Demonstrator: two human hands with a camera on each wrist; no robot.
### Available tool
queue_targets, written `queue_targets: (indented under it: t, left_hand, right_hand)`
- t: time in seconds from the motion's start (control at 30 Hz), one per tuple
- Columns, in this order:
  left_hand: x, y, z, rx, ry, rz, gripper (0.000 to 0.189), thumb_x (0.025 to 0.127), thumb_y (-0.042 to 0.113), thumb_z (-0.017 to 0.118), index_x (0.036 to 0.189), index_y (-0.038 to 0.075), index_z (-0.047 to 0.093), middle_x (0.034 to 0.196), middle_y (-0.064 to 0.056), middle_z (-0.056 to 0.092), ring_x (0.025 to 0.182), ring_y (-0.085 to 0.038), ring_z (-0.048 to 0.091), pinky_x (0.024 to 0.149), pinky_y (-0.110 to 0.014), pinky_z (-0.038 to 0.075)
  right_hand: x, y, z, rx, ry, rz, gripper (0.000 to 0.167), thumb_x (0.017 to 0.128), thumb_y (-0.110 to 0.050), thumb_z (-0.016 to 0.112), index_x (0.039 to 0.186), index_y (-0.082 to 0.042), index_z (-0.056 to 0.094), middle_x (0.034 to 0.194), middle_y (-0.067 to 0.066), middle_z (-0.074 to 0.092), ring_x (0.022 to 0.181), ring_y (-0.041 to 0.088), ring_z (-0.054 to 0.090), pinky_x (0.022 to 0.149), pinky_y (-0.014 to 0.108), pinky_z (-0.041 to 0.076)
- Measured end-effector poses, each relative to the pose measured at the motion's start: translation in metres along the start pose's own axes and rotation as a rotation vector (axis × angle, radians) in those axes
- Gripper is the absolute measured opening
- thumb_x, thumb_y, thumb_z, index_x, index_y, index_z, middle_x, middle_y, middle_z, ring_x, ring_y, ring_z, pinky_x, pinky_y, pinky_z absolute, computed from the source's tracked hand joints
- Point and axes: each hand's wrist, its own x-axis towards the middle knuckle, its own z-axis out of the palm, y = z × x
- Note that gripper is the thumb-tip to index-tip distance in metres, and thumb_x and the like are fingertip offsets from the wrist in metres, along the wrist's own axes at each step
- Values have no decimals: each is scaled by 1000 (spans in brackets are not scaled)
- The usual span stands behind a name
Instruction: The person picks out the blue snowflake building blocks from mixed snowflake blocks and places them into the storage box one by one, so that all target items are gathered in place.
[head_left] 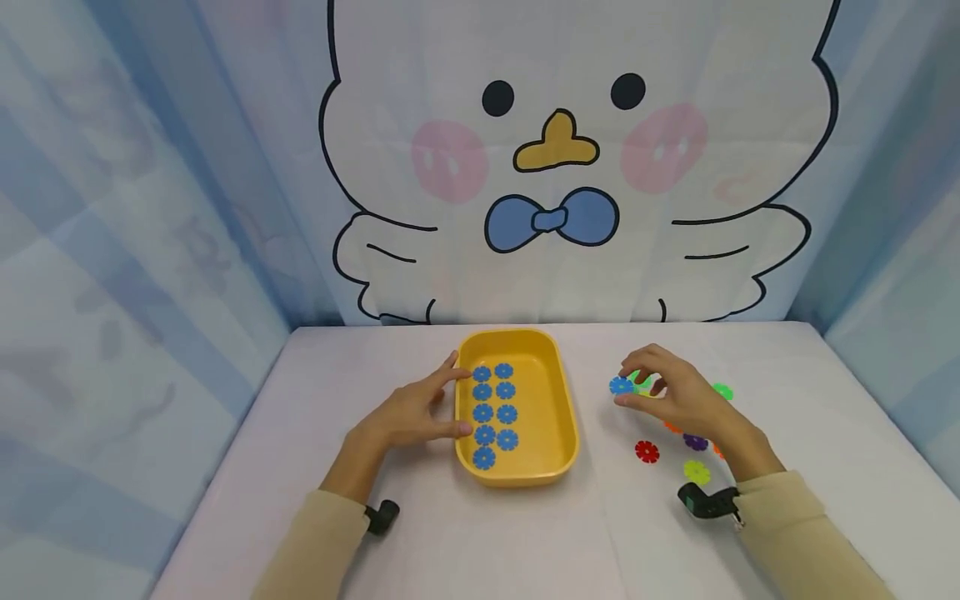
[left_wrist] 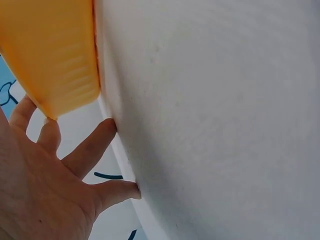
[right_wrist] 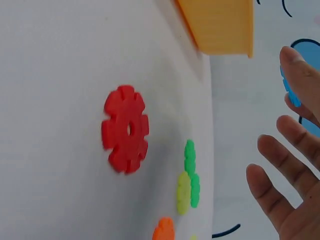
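A yellow tray [head_left: 543, 417] lies on the table with two columns of flat blue notched discs [head_left: 483, 412] along its left half. My left hand [head_left: 408, 414] touches the tray's left side, thumb and fingers spread; in the left wrist view its fingers [left_wrist: 90, 152] reach out beside the tray's corner. Right of the tray, my right hand [head_left: 678, 392] pinches one blue disc [head_left: 621, 385] between thumb and index finger above the table. In the right wrist view that disc [right_wrist: 292, 95] shows edge-on behind the thumb, the other fingers held apart.
Under and around the right arm lie loose discs of the same shape: a red one [head_left: 647, 452], a purple one [head_left: 696, 442], a yellow-green one [head_left: 697, 472], a green one [head_left: 723, 391] and some orange, partly hidden. A curtain with a cartoon bird [head_left: 555, 275] hangs behind the table.
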Motion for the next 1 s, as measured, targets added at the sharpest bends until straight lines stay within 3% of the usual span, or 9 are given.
queue_targets:
  t: [0.4, 0.7, 1.0]
  left_hand:
    - [2, -6, -3, -7, 13, 5, 93, 76, 68, 79, 156, 47, 36, 167, 29, 5, 142, -26, 51, 115, -61, 40]
    - [0, -6, 0, -24, -7, 4, 91, 76, 67, 80, 154, 45, 39, 167, 29, 5, 141, -27, 51, 115, -59, 40]
    - [2, -7, 2, -23, -4, 6, 91, 77, 69, 78, 155, 44, 39, 167, 30, 4, 143, -28, 49, 115, -61, 40]
  right_hand:
    - [29, -52, 26, 174, -49, -59, 35, 86, -22, 85, 117, -17, 68, 124, 3, 64, 99, 17, 63, 80, 36, 62]
    - [40, -69, 44, 213, -107, -116, 35, 86, -25, 85, 116, -21, 66, 116, -7, 64, 98, 12, 63, 82, 36, 61]
    - [49, -87, 57, 245, -246, -120, 37, 89, -27, 82, 120, -15, 66, 116, -5, 63, 102, 15, 63, 90, 40, 60]
